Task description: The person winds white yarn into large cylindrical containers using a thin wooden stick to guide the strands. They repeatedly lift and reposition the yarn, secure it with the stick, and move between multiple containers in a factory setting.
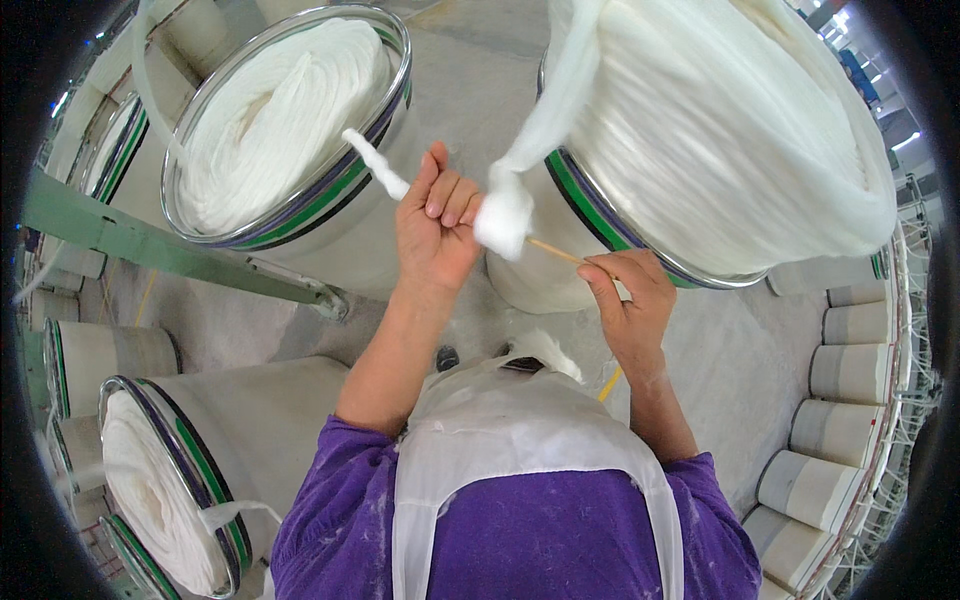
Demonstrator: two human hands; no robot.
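My left hand (pixel 438 218) is raised in the middle with its fingers curled. A twisted tail of white cotton sliver (pixel 375 162) sticks out past it toward the upper left. Pinched between thumb and fingers of my right hand (pixel 632 300) is a thin wooden stick (pixel 555 251). The stick's far end disappears into a fluffy white cotton wad (pixel 503 215) beside my left fingers. From above, a loose sliver strand (pixel 560 105) runs down to that wad. How the wad and the tail join behind my left fingers is hidden.
A can of coiled sliver (pixel 285 120) stands upper left; an overfull can (pixel 720 130) bulges upper right. Another sliver can (pixel 165 490) is lower left. A green metal rail (pixel 190 250) crosses at left. Several pale cans (pixel 850 375) line the right side.
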